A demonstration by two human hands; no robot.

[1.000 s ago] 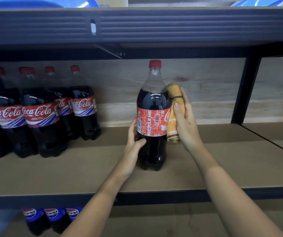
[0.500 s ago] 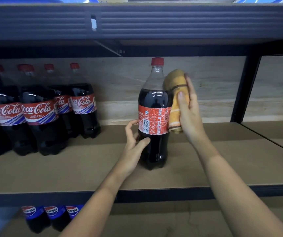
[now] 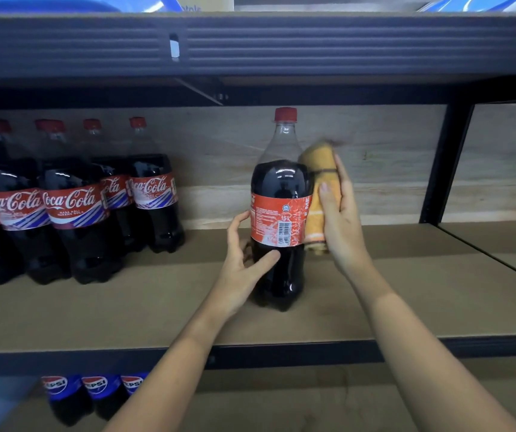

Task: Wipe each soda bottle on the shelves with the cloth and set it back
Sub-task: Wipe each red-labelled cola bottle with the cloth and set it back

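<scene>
One Coca-Cola bottle [image 3: 280, 210] stands upright alone at the centre of the frame, on the middle shelf [image 3: 406, 307], and is being wiped. The right hand [image 3: 342, 219] grips a folded orange cloth [image 3: 319, 194] and presses it against the bottle's right side, at label height. The left hand [image 3: 244, 263] is curled round the bottle's lower left, thumb across the dark front and fingers behind.

The job looks to be mid-way on this bottle; it is not yet set back with the others. Nothing visible tells which bottles have already been cleaned.

Count: at middle left stands a group of Coca-Cola bottles [image 3: 72, 207], well apart from the one in hand; four red caps show clearly, and a fifth bottle is cut off by the left edge. More may stand behind. At lower left, on the shelf below, three Pepsi bottles [image 3: 96, 391] show. One cloth. The upper shelf holds things too cropped to name.
</scene>
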